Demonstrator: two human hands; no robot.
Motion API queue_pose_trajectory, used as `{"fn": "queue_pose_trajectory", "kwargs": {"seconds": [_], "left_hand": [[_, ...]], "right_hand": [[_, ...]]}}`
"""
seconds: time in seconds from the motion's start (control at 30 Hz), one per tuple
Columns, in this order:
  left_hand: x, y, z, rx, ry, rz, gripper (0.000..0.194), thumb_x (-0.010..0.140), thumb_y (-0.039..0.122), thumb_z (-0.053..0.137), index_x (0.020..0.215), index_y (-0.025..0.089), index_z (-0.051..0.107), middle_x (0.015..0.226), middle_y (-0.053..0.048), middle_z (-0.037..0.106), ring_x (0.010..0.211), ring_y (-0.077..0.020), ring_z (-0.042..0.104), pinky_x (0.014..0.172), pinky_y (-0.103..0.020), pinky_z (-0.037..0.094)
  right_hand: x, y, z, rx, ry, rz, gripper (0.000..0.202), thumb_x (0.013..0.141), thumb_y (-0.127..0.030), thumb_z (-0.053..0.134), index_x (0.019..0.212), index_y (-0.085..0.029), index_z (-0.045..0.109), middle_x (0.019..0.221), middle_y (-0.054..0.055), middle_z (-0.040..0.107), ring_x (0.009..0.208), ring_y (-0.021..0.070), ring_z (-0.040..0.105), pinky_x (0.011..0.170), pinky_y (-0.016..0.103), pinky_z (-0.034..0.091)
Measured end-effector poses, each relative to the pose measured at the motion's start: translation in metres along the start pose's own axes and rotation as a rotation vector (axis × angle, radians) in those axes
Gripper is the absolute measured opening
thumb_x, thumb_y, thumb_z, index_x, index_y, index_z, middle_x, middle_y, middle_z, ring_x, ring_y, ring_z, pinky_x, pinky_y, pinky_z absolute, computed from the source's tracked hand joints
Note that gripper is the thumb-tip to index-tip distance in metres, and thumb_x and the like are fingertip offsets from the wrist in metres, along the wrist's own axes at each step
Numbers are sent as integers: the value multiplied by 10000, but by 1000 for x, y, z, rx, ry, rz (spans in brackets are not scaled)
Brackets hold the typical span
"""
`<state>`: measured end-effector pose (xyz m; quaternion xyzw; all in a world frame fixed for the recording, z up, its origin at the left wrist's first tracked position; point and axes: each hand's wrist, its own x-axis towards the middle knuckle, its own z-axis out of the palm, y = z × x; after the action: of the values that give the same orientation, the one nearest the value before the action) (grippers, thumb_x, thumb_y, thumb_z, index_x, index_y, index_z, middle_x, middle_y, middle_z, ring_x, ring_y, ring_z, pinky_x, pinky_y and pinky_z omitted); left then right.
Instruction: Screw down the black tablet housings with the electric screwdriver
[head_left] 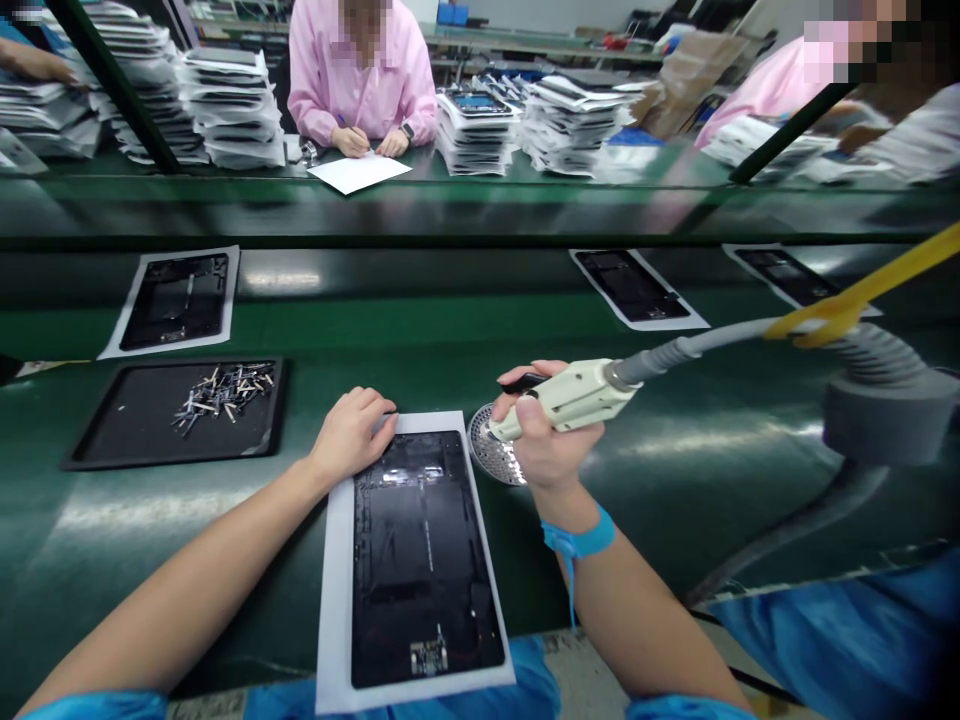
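A black tablet housing (420, 560) lies on a white sheet (334, 620) at the bench's front edge. My left hand (352, 435) rests at its upper left corner, fingers curled together. A small dark piece shows at those fingertips, too little of it to name. My right hand (555, 445) is wrapped round a pale green corded hand tool (589, 395) with a black lever (523, 383). This tool is held to the right of the housing's top edge, its front end over a perforated metal disc (495, 450). A blue wrist strap (577, 538) circles my right wrist.
Left of the housing stands a black tray (127, 420) with a pile of small strips (225, 395). Further back lie more housings on sheets (180, 300). The tool's grey cable (712, 340) hangs from a yellow strap (885, 280). Co-workers sit behind paper-layered stacks (480, 135).
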<state>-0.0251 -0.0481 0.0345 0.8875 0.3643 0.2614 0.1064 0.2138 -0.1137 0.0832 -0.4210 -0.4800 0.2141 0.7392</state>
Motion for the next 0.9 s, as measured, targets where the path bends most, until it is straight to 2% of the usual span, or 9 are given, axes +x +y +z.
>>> {"fn": "queue_pose_trajectory", "kwargs": {"seconds": [0.2, 0.33, 0.47, 0.6, 0.7, 0.77, 0.83, 0.9], "left_hand": [[0, 0, 0, 12, 3, -2, 183, 995, 275, 521, 959, 193, 680, 927, -77, 696, 855, -228, 606, 789, -386, 501], [-1, 12, -2, -9, -1, 20, 183, 1002, 275, 516, 955, 197, 675, 937, -75, 696, 863, -223, 604, 782, -379, 486], [-3, 27, 0, -46, -61, 75, 207, 1012, 292, 505, 965, 194, 682, 925, -79, 685, 859, -224, 591, 760, -378, 470], [-4, 31, 2, -71, -74, 88, 218, 1011, 290, 502, 965, 185, 688, 918, -77, 672, 856, -220, 586, 760, -372, 460], [-4, 33, 2, -89, -95, 99, 240, 1019, 300, 489, 957, 181, 688, 920, -74, 668, 868, -219, 585, 759, -366, 457], [-3, 34, 2, -106, -124, 95, 259, 1020, 310, 480, 944, 182, 692, 915, -75, 661, 872, -221, 581, 764, -367, 462], [-2, 36, 2, -124, -141, 81, 282, 1018, 320, 467, 931, 183, 698, 914, -78, 652, 872, -222, 576, 774, -373, 471], [-1, 36, 1, -135, -146, 66, 303, 1018, 328, 454, 922, 184, 703, 916, -79, 647, 870, -221, 572, 787, -379, 479]], "right_hand": [[-3, -7, 0, 62, -13, 18, 308, 839, -335, 729, 1091, -251, 575, 904, 10, 679, 492, 125, 628, 454, 305, 555], [-5, -15, -1, 163, -91, 3, 294, 857, -384, 727, 1103, -285, 599, 900, 5, 679, 467, 122, 611, 412, 284, 524], [-7, -39, -9, 249, -252, 8, 273, 886, -482, 648, 1127, -356, 635, 839, -8, 664, 375, 104, 534, 339, 254, 449], [-5, -66, -27, 264, -384, 64, 305, 876, -526, 603, 1137, -377, 657, 688, -27, 610, 305, 98, 438, 279, 237, 377], [-1, -67, -46, 286, -617, 10, 385, 876, -624, 573, 1199, -428, 641, 571, -62, 586, 295, 119, 436, 285, 249, 406], [-3, -61, -60, 296, -728, -38, 403, 834, -690, 607, 1186, -497, 636, 572, -77, 612, 326, 140, 489, 331, 271, 458], [-10, -55, -70, 295, -719, -48, 396, 743, -684, 735, 1107, -552, 648, 631, -79, 658, 379, 161, 547, 374, 292, 485], [-19, -54, -74, 304, -681, -27, 457, 633, -609, 865, 1040, -573, 660, 686, -74, 697, 422, 188, 589, 381, 310, 485]]}}
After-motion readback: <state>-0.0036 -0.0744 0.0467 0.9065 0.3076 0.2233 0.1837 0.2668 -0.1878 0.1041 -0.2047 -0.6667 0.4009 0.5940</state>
